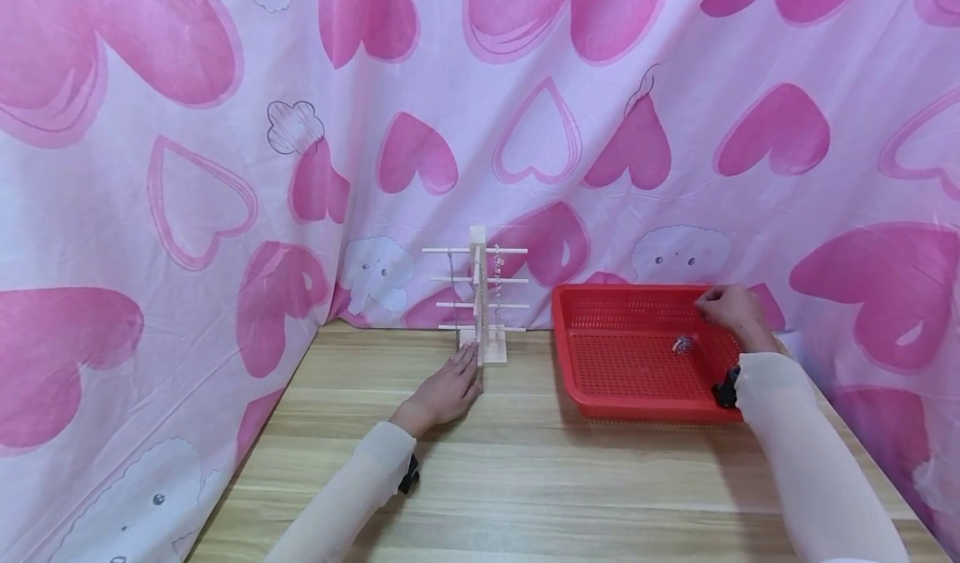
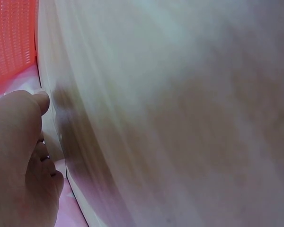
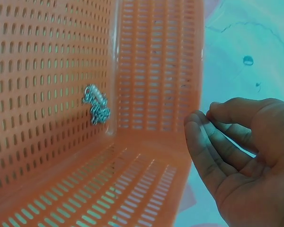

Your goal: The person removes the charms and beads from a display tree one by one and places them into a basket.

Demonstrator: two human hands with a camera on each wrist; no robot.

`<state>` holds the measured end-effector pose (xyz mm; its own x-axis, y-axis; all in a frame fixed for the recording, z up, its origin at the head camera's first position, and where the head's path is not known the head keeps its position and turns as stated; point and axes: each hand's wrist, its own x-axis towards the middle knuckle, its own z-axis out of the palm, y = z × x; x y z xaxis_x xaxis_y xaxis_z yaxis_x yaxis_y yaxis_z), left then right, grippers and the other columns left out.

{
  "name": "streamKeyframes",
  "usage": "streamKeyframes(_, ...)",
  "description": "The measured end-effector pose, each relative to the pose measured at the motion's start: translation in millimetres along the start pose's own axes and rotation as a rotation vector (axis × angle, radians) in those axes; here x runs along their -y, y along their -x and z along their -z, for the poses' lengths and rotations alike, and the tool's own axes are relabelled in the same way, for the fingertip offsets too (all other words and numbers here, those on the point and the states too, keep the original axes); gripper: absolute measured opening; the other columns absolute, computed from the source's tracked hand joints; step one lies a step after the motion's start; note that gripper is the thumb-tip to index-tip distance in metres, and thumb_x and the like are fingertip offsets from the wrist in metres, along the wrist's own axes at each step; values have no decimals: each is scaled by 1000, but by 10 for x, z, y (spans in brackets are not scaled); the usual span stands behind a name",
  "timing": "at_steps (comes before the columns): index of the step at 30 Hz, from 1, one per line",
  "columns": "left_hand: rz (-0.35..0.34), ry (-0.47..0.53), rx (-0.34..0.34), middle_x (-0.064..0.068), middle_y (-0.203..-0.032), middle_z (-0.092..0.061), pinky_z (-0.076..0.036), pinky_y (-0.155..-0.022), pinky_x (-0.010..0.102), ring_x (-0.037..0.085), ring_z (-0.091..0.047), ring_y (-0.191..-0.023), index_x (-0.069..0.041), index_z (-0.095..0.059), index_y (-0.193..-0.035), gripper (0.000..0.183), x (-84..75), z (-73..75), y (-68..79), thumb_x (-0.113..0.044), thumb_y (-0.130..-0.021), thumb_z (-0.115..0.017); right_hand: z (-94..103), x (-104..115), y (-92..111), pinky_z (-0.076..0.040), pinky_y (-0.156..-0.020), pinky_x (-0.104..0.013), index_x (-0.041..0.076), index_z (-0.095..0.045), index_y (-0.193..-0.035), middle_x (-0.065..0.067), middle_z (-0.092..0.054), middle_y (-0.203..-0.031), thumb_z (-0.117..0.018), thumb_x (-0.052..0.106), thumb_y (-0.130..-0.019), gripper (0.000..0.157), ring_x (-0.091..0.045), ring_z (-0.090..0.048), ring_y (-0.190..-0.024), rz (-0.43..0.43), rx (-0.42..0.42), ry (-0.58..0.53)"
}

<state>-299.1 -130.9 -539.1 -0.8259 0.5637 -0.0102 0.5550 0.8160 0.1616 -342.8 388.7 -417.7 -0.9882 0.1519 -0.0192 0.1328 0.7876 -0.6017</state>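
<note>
A pale wooden display stand (image 1: 478, 284) with several thin crossbars stands against the back curtain. A dark thin necklace (image 1: 452, 288) hangs on its left side, and a necklace of light beads (image 1: 498, 276) on its right. My left hand (image 1: 444, 390) lies at the foot of the stand, its fingers extended and touching the base. Over the right rim of the red plastic basket (image 1: 566, 355) hovers my right hand (image 1: 731, 309). Its fingers are loosely bent, with nothing visible between thumb and fingertips (image 3: 194, 123). A small tangled silver chain (image 3: 99, 109) lies on the basket's floor.
The wood-grain table (image 1: 525, 471) meets a pink heart-patterned curtain (image 1: 420, 72) at the back and both sides. The basket's raised, slotted walls stand at the back right of the table, with the stand to their left.
</note>
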Motion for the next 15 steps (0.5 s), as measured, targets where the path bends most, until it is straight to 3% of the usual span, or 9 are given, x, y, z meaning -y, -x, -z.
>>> streamKeyframes(8, 1, 2, -1, 21, -178, -16, -22, -136, 48, 36, -16, -166, 6, -22, -166, 67, 19, -14, -10, -36, -117, -37, -101, 239, 69, -66, -83, -42, -6, -65, -125, -30, -66, -116, -61, 21, -107, 33, -37, -64, -96, 66, 3, -9)
streamKeyframes(15, -1, 3, -5, 21, -178, -15, -23, -136, 48, 37, -16, -166, 6, -22, -166, 66, 20, -22, -7, -36, -117, -37, -186, 514, 62, -53, -69, -28, -6, -69, -118, -24, -69, -103, -62, 20, -106, 30, -32, -63, -90, 192, -23, 20)
